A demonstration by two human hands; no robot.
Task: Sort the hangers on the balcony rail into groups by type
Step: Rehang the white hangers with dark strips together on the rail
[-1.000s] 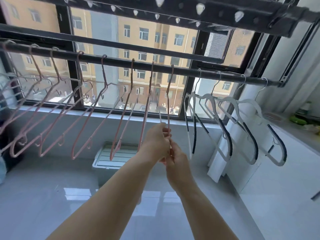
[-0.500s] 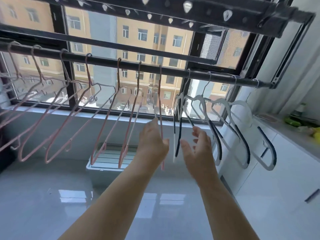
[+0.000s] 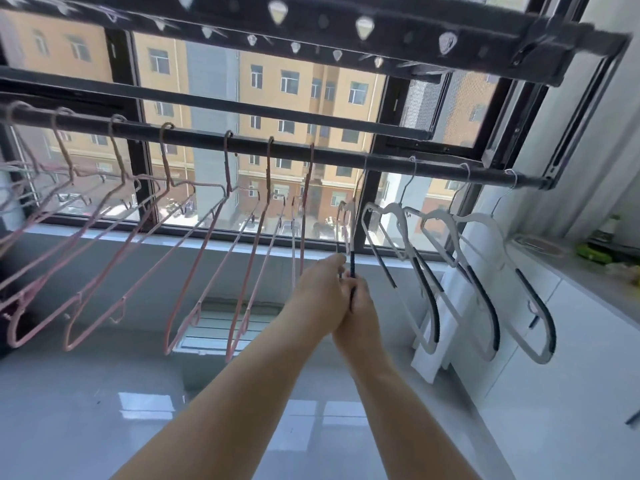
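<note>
Head view: both hands, left hand (image 3: 320, 294) and right hand (image 3: 358, 311), are clamped together on the white hanger (image 3: 350, 244) with ribbed black grip, seen edge-on, long axis near vertical, hanging at centre of the dark rail (image 3: 346, 157). Thin pink wire hangers (image 3: 194, 258) slant from nine o'clock; broad white plastic hangers (image 3: 485, 271) hang at three o'clock.

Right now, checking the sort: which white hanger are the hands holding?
The leftmost white hanger, edge-on beside the pink ones; both hands grip its black-padded arm.

— What changed since half a second ago?
— Both hands were open and apart then. Now the left hand (image 3: 320, 289) and right hand (image 3: 358, 308) have closed together on the white hanger (image 3: 352, 263) nearest the pink ones.
</note>
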